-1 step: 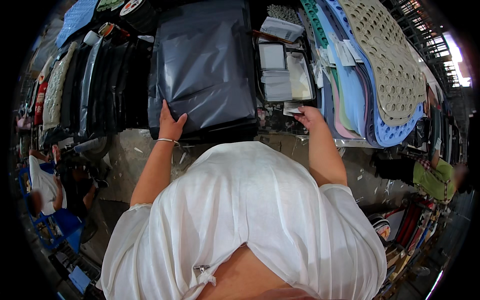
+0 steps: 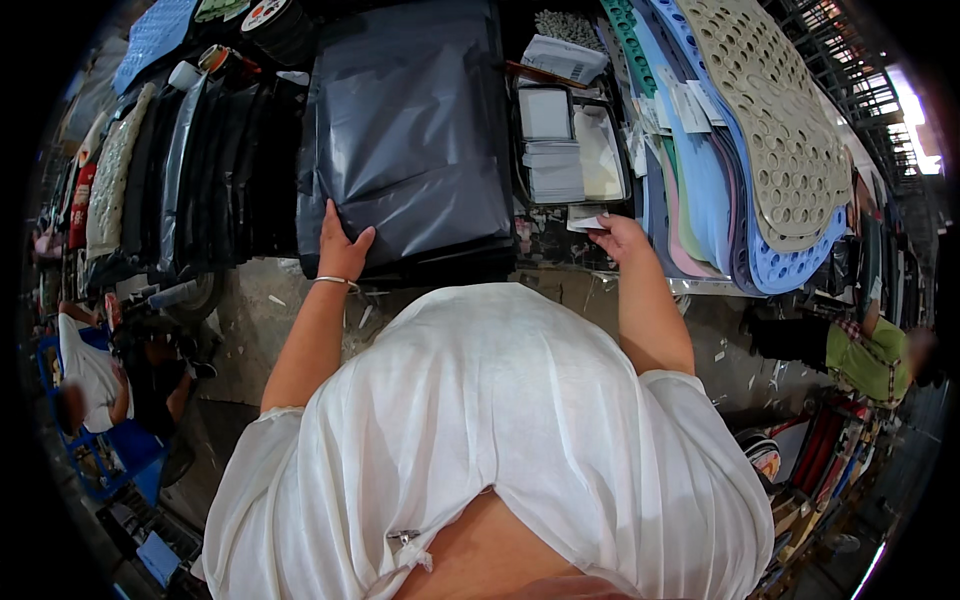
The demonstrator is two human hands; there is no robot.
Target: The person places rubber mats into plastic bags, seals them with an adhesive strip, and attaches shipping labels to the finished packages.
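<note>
A stack of dark grey, shiny plastic bags (image 2: pixel 410 130) lies in front of me at the middle. My left hand (image 2: pixel 343 248), with a bangle at its wrist, rests on the lower left corner of the stack, fingers stretched and thumb apart. To the right of the stack, my right hand (image 2: pixel 622 238) pinches a small white paper slip (image 2: pixel 592 222) between thumb and fingers. Just beyond that hand stands a dark tray (image 2: pixel 628 180) with white label stacks (image 2: pixel 553 170) in its compartments.
Bath mats in beige (image 2: pixel 765 120), blue and other colours are piled at the right. Black-wrapped packages (image 2: pixel 215 170) stand in a row at the left, with tape rolls (image 2: pixel 275 25) behind. One person (image 2: pixel 95 365) sits at the far left; another (image 2: pixel 865 350) is at the far right.
My right hand has shifted very slightly, and the paper slip at its fingertips has tilted a little. My left hand and the bag stack look unchanged.
</note>
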